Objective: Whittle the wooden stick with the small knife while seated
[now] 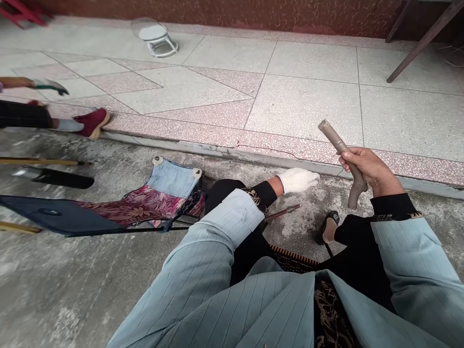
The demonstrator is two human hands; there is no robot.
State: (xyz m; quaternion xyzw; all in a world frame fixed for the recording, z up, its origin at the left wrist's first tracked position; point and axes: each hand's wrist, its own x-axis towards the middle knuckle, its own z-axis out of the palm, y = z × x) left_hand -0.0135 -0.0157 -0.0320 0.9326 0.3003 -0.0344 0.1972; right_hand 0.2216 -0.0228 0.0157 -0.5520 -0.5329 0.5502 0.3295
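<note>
Your right hand (368,169) clenches the grey forked stick (332,139); your gloved left hand (297,180) lies empty on the concrete (304,227).

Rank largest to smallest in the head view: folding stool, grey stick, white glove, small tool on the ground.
1. Folding stool
2. Grey stick and white glove: too alike to rank; the raised stick is nearer the camera
3. Small tool

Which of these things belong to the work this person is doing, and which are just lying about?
Part of the work:
the grey forked stick in the bare right hand
the white-gloved left hand
probably the thin reddish-handled tool on the concrete

Just lying about:
the folding fabric stool
the white round stand on the tiles
</note>
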